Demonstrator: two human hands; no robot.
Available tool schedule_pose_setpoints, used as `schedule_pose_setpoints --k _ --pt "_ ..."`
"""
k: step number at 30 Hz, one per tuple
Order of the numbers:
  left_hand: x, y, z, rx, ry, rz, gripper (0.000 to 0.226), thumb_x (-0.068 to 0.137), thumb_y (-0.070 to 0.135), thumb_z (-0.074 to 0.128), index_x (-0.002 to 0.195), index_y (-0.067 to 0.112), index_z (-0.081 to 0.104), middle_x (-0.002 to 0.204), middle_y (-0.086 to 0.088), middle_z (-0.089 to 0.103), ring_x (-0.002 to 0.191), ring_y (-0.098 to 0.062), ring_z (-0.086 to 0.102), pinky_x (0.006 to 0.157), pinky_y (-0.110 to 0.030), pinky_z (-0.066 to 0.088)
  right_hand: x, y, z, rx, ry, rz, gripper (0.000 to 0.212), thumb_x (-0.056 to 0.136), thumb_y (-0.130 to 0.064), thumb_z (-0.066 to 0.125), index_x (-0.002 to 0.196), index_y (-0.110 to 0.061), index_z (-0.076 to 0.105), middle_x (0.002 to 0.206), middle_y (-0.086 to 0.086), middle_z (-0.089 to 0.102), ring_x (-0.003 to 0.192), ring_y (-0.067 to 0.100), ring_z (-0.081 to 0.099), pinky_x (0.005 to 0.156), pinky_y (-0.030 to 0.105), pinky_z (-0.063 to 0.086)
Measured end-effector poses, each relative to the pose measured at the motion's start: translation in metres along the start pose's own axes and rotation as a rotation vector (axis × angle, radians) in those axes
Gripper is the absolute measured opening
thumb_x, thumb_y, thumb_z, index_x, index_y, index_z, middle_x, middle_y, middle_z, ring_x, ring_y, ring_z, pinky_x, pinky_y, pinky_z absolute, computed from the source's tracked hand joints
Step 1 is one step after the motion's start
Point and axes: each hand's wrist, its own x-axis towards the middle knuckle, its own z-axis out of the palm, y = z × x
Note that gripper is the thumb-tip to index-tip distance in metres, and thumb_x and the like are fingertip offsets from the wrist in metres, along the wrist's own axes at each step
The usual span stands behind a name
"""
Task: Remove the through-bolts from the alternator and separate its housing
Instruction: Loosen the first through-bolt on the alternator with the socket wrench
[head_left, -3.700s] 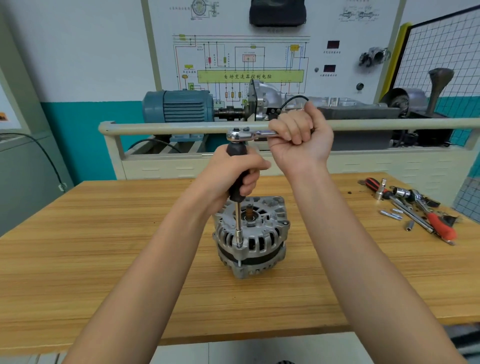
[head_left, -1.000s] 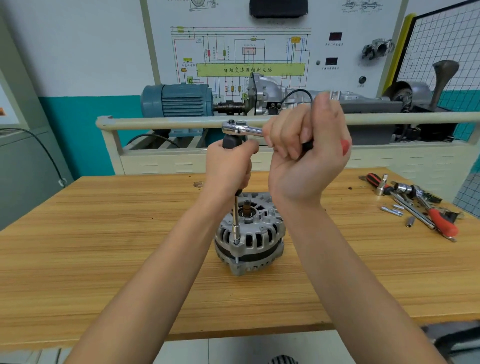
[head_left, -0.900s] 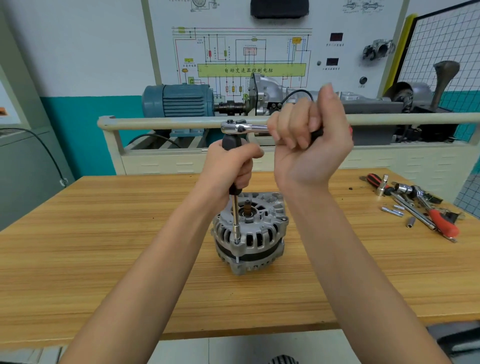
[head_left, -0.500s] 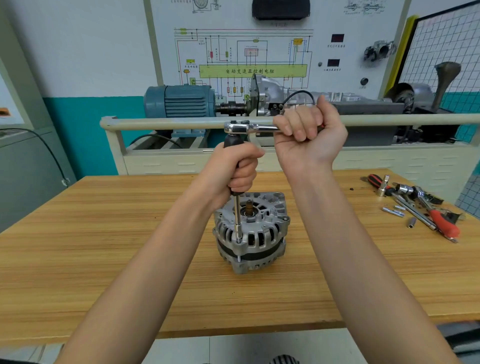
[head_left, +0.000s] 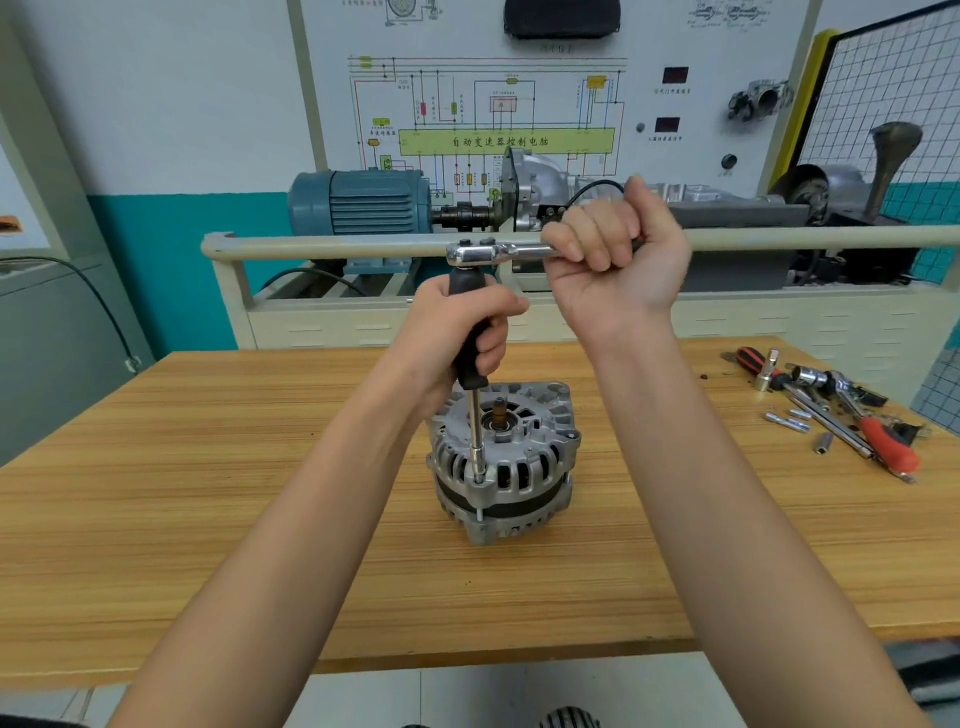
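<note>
Two hands on tool: left hand (head_left: 457, 332) grip wraps black driver handle (head_left: 470, 338), right hand (head_left: 618, 254) holds ratchet (head_left: 493, 253). Keep shaft plumb over through-bolt (head_left: 479, 475), alternator (head_left: 501, 462) mid-frame; swing steadily.

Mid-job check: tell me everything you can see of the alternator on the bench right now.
The alternator stands on end on the wooden table, shaft stub up. Its cast housing looks like bare grey aluminium, with slotted vents round the upper half, a dark band round the middle and a finned lower half. The two halves sit together, not separated. A socket extension stands upright on a bolt at its near left rim; a length of bolt shows below. The left hand grips the extension's black handle, the right hand the ratchet. Neither hand touches the housing.
</note>
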Motion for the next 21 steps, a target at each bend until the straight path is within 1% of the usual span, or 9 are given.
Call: schedule_pose_setpoints --k 2,5,8,10,12,14,15,18,21 --pt "0.002 0.002 0.001 -0.056 -0.077 -0.022 0.038 0.076 0.01 0.061 0.043 0.02 0.044 0.038 0.003 0.032 0.032 -0.012 0.027 0.039 -0.018 0.025 0.008 -0.002 -0.006 0.163 0.049 0.1 0.058 0.099 -0.02 0.034 0.041 -0.015 0.032 0.033 -0.004 0.024 0.027 0.011 0.024 0.038 0.019 0.023" --pt "0.004 0.003 0.004 -0.066 -0.129 -0.091 0.045 0.083 0.01 0.056 0.043 0.021 0.037 0.036 0.007 0.026 0.029 -0.007 0.019 0.036 -0.015 0.017 0.006 0.0 -0.006 0.192 0.077 0.046 0.056 0.098 -0.018 0.035 0.042 -0.015 0.032 0.033 -0.005 0.024 0.027 0.011 0.023 0.036 0.02 0.024" --pt "0.006 0.001 0.006 -0.057 0.004 -0.099 0.05 0.089 0.003 0.05 0.045 0.021 0.033 0.037 0.007 0.023 0.03 -0.007 0.015 0.036 -0.014 0.015 -0.007 0.004 0.0 0.023 0.04 -0.113 0.055 0.098 -0.016 0.035 0.043 -0.016 0.034 0.035 -0.005 0.025 0.031 0.01 0.022 0.038 0.021 0.025" --pt "0.006 -0.001 0.011 -0.04 0.145 -0.063 0.046 0.088 0.001 0.051 0.05 0.02 0.031 0.038 0.007 0.023 0.032 -0.009 0.015 0.037 -0.015 0.015 -0.02 0.013 0.006 -0.164 -0.062 -0.271 0.052 0.098 -0.013 0.035 0.047 -0.014 0.035 0.036 -0.005 0.026 0.034 0.01 0.023 0.041 0.024 0.025" --pt "0.007 -0.003 0.017 -0.018 0.266 -0.035 0.043 0.087 0.001 0.052 0.055 0.019 0.03 0.037 0.008 0.024 0.032 -0.009 0.016 0.037 -0.016 0.016 -0.032 0.026 0.013 -0.349 -0.195 -0.482 0.039 0.095 -0.007 0.035 0.058 -0.017 0.037 0.038 -0.005 0.03 0.035 0.011 0.025 0.044 0.025 0.025" --pt "0.008 -0.004 0.019 -0.004 0.324 -0.016 0.042 0.087 0.001 0.054 0.056 0.018 0.03 0.037 0.009 0.026 0.032 -0.009 0.017 0.037 -0.016 0.016 -0.037 0.036 0.018 -0.473 -0.284 -0.63 0.031 0.092 -0.003 0.033 0.065 -0.016 0.039 0.039 -0.005 0.033 0.036 0.01 0.026 0.045 0.026 0.024" --pt "0.007 -0.004 0.019 0.0 0.326 -0.011 0.042 0.087 0.002 0.055 0.056 0.018 0.03 0.037 0.009 0.026 0.032 -0.009 0.018 0.037 -0.017 0.016 -0.038 0.038 0.018 -0.491 -0.304 -0.647 0.03 0.091 -0.002 0.033 0.065 -0.016 0.039 0.039 -0.005 0.033 0.036 0.01 0.026 0.045 0.026 0.024" --pt "0.004 -0.004 0.012 0.005 0.229 -0.006 0.042 0.086 0.0 0.056 0.055 0.018 0.032 0.039 0.007 0.027 0.034 -0.01 0.019 0.038 -0.017 0.019 -0.029 0.026 0.015 -0.392 -0.3 -0.478 0.041 0.093 -0.007 0.035 0.054 -0.015 0.039 0.037 -0.005 0.032 0.034 0.009 0.026 0.044 0.024 0.024" --pt "0.002 0.0 0.001 0.0 0.027 -0.021 0.044 0.084 0.003 0.059 0.049 0.018 0.039 0.041 0.004 0.031 0.035 -0.013 0.025 0.039 -0.02 0.024 -0.011 0.005 0.007 -0.163 -0.14 -0.157 0.057 0.099 -0.016 0.033 0.042 -0.016 0.039 0.034 -0.005 0.027 0.031 0.009 0.024 0.041 0.021 0.026"
